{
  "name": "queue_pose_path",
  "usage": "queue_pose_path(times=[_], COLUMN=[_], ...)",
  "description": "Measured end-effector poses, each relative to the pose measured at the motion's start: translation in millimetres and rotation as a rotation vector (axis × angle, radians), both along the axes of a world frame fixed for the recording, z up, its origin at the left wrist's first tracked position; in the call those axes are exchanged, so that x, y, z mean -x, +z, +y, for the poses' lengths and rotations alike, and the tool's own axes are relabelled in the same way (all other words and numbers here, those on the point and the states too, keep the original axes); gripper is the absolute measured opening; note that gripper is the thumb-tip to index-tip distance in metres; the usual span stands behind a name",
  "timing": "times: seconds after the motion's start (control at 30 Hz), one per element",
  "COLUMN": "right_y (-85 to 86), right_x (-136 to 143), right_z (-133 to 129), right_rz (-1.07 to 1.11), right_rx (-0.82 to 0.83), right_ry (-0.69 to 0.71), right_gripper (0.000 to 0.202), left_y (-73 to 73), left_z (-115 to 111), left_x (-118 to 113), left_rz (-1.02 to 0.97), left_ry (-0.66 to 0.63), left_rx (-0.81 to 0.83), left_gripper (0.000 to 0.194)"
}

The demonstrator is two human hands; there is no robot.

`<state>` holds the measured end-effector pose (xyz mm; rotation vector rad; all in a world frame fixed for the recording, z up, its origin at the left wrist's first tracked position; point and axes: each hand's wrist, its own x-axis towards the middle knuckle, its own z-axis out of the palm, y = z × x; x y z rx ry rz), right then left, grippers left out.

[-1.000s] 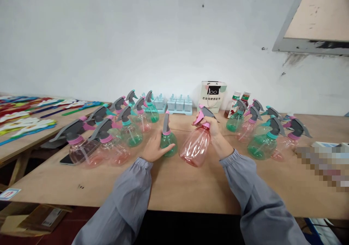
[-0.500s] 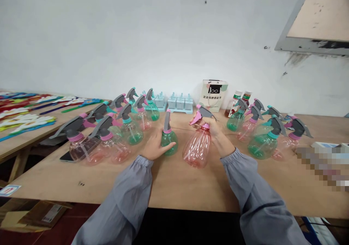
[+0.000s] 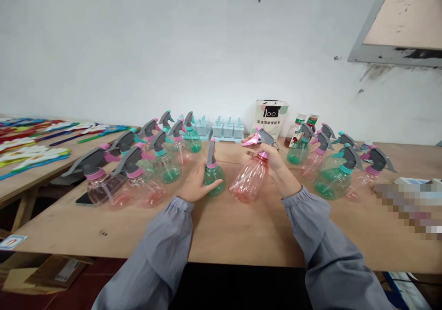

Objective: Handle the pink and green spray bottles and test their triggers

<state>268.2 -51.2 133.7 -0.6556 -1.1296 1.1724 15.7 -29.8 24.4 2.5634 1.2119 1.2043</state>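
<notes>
My left hand (image 3: 194,184) is wrapped round the side of a green spray bottle (image 3: 214,186) with a pink collar and grey head. Its thumb lies across the front of the bottle, which stands upright on the table; the other fingers are mostly hidden behind it. My right hand (image 3: 272,162) grips a pink spray bottle (image 3: 247,181) by the neck, under its grey head and pink trigger. This bottle leans, its head to the right and its base to the left, low over the table; whether the base touches is unclear.
Several green and pink spray bottles stand in a left group (image 3: 169,165) and a right group (image 3: 331,183). Behind are light-blue ice-pop moulds (image 3: 228,130), a paper bag (image 3: 271,116) and sauce-like bottles (image 3: 299,130). A dark phone (image 3: 84,199) lies at left.
The pink spray bottle has tilted further, its head shifting right and its base swinging slightly left and up with my right hand. My left hand and the green bottle have stayed put.
</notes>
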Motion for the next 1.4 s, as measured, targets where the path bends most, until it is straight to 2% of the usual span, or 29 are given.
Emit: queue_pose_path(times=[0.17, 0.33, 0.5, 0.6, 0.7, 0.77, 0.87, 0.97, 1.1, 1.2, 1.4], right_y=[-4.1, -16.3, -36.0, -50.4, -71.8, -92.3, -125.7, -145.9, -145.4, -140.6, -140.3], right_x=[0.2, -17.3, -54.8, -74.4, -84.9, -88.4, -94.5, -105.1, -119.2, -124.0, -125.3], right_z=[4.7, 24.8, 53.6, 69.2, 79.5, 81.6, 78.9, 78.2, 89.5, 100.2, 112.5], right_rz=[-0.021, -0.201, -0.423, -0.436, -0.501, -0.601, -0.681, -0.746, -0.878, -0.909, -0.848], right_rx=[-0.014, -0.016, -0.115, -0.136, -0.162, -0.162, -0.167, -0.153, 0.048, 0.204, 0.265], right_ry=[-0.091, -0.332, -0.617, -0.693, -0.752, -0.761, -0.759, -0.811, -0.996, -1.020, -1.095], right_gripper=[0.008, 0.025, 0.022, 0.024, 0.029, 0.041, 0.082, 0.105, 0.108, 0.109, 0.101], left_y=[-2.7, 0.2, 1.7, 0.9, 1.0, 1.1, 0.3, -1.4, -2.3, -1.1, -0.8], left_z=[0.4, -1.5, -2.8, -2.2, -2.4, -2.6, -2.2, -0.9, 0.7, -0.3, -2.6], left_x=[0.0, -1.0, -1.2, -0.5, -0.3, -0.5, -0.9, -0.6, 0.5, 0.3, -2.0], left_rz=[-0.032, -0.027, -0.043, -0.029, -0.022, -0.019, -0.020, -0.026, -0.015, -0.020, -0.054], left_ry=[0.046, 0.030, 0.028, 0.029, 0.027, 0.033, 0.052, 0.053, 0.036, 0.033, 0.021], left_rx=[0.072, 0.071, 0.070, 0.075, 0.101, 0.095, 0.077, 0.071, 0.057, 0.063, 0.087], left_gripper=[0.075, 0.074, 0.070, 0.073, 0.072, 0.072, 0.069, 0.067, 0.070, 0.071, 0.064])
